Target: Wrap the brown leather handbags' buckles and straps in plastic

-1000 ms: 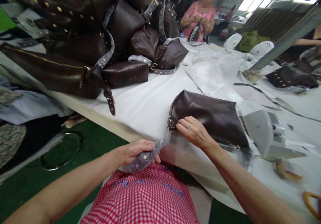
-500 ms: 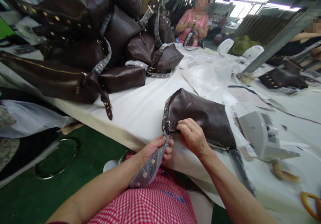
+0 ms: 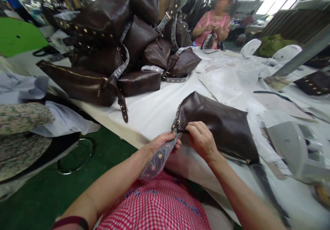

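A dark brown leather handbag [image 3: 219,125] lies on its side on the white-covered table in front of me, with gold studs along its near-left edge. My left hand [image 3: 167,141] is closed round the bag's studded strap [image 3: 157,159], which is wrapped in clear plastic and hangs toward my checked apron. At the bag's lower left corner, my right hand [image 3: 202,139] pinches the leather edge, fingertips curled in. What lies right under those fingertips is hidden. From the bag's right end a second plastic-wrapped strap [image 3: 269,187] trails over the table edge.
A heap of similar brown bags [image 3: 103,55] fills the table's far left. To the right stand a white tape dispenser [image 3: 296,147] and a slanting metal post [image 3: 304,55]. Clear plastic sheets [image 3: 232,68] lie behind my bag. A co-worker in pink [image 3: 212,27] handles a bag across the table.
My view has turned to the left, so everything appears shifted right. Both hands keep their hold on the strap and the bag's edge, with little visible movement.
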`<act>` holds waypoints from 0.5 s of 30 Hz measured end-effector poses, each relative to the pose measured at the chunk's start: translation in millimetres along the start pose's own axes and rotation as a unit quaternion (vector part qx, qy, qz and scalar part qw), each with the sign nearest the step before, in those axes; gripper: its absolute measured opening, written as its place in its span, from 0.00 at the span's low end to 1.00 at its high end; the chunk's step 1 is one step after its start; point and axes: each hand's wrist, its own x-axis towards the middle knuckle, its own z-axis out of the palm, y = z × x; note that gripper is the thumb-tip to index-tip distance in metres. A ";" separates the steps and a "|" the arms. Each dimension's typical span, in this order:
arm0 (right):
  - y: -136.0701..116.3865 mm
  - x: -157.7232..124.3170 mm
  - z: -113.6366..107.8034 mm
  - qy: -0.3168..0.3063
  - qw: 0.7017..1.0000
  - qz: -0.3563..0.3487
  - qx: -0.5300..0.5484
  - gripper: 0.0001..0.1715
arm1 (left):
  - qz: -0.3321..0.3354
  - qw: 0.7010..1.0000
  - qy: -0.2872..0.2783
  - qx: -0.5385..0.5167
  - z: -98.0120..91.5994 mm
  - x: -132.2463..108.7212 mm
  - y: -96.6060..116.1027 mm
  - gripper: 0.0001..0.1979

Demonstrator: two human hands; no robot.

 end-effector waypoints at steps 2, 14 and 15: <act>-6.1 -2.2 -1.5 0.049 0.997 0.053 -0.024 0.09 | 0.041 0.999 0.008 0.020 5.7 6.4 13.1 0.09; -83.4 -9.6 -5.3 -0.112 0.759 0.451 0.455 0.23 | -0.012 0.985 -0.055 0.165 13.7 15.7 39.0 0.16; -87.0 -6.6 -0.3 -0.120 0.737 0.468 0.472 0.24 | -0.008 0.985 -0.048 0.163 12.0 16.0 36.6 0.17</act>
